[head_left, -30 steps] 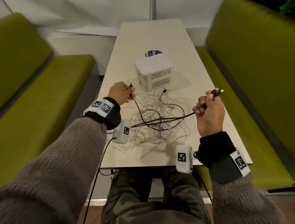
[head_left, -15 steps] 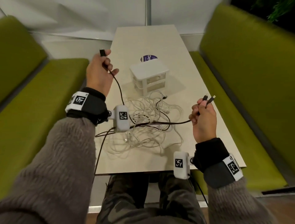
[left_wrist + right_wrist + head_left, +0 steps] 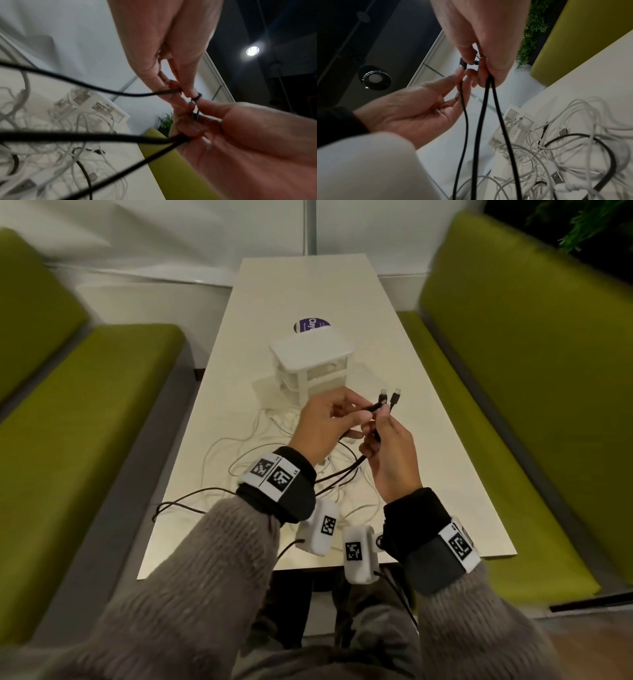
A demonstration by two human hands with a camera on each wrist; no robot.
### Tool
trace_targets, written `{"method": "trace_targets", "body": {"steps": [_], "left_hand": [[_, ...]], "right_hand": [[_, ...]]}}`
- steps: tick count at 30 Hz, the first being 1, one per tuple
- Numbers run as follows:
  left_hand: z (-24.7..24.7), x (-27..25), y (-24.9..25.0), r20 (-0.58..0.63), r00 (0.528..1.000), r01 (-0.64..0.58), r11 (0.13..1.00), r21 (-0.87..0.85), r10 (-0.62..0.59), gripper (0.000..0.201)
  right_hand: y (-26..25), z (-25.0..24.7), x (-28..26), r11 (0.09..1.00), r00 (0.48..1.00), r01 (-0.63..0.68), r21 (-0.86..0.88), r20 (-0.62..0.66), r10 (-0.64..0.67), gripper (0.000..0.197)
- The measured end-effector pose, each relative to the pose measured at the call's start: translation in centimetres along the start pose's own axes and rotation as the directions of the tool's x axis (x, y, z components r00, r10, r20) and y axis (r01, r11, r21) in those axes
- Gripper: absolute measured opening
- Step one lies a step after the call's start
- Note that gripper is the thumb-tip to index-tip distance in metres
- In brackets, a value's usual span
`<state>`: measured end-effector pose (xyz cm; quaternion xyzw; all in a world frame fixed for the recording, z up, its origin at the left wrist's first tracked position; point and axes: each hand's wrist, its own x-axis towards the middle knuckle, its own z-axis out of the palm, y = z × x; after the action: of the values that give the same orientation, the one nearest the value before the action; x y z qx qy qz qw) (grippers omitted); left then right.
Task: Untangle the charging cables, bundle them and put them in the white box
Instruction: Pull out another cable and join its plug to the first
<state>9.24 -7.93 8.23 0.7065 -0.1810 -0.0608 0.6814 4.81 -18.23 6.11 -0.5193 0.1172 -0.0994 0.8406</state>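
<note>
Above the table's middle, my right hand (image 3: pixel 383 436) grips the black cable (image 3: pixel 485 108) as two doubled strands, and two plugs (image 3: pixel 390 398) stick up past its fingers. My left hand (image 3: pixel 349 414) touches it from the left and pinches another end of the black cable (image 3: pixel 173 91) between thumb and fingers. The black strands hang down toward my lap. A tangle of white cables (image 3: pixel 274 436) lies on the table under the hands. The white box (image 3: pixel 310 356), a small drawer unit, stands just beyond the hands.
The white table (image 3: pixel 428 440) is narrow, with green benches (image 3: pixel 85 412) on both sides. A purple round sticker (image 3: pixel 310 324) lies behind the box. A second black cable (image 3: pixel 599 155) is mixed into the white tangle.
My left hand came down from high at the far left and carried its black cable end to the right hand. The two hands now meet over the tangle.
</note>
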Motion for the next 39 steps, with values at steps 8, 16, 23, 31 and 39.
{"method": "trace_targets", "body": {"steps": [8, 16, 23, 31, 39], "left_hand": [[0.1, -0.3, -0.6, 0.014, 0.997, 0.074, 0.989, 0.128, -0.076, 0.023], [-7.6, -2.1, -3.1, 0.209, 0.939, 0.124, 0.835, 0.537, -0.274, 0.032], [-9.7, -1.6, -2.6, 0.220, 0.929, 0.163, 0.863, 0.479, -0.298, 0.026], [-9.8, -1.2, -2.9, 0.168, 0.971, 0.070, 0.873, 0.483, -0.171, 0.021], [-4.4, -0.7, -1.6, 0.141, 0.990, -0.026, 0.952, 0.306, -0.019, 0.019]], "right_hand": [[-0.2, -0.4, 0.0, 0.998, 0.997, 0.065, 0.002, -0.048, -0.065, 0.023], [-2.0, -2.9, 1.6, 0.992, 0.964, 0.115, 0.061, -0.247, -0.097, 0.030], [-1.6, -2.3, 1.6, 0.980, 0.960, 0.087, 0.177, -0.279, -0.035, 0.029], [-0.8, -1.8, 1.9, 0.960, 0.975, 0.154, -0.232, -0.124, -0.186, 0.022], [1.3, 1.2, 0.7, 0.719, 0.953, 0.289, -0.633, 0.260, -0.154, 0.021]]}}
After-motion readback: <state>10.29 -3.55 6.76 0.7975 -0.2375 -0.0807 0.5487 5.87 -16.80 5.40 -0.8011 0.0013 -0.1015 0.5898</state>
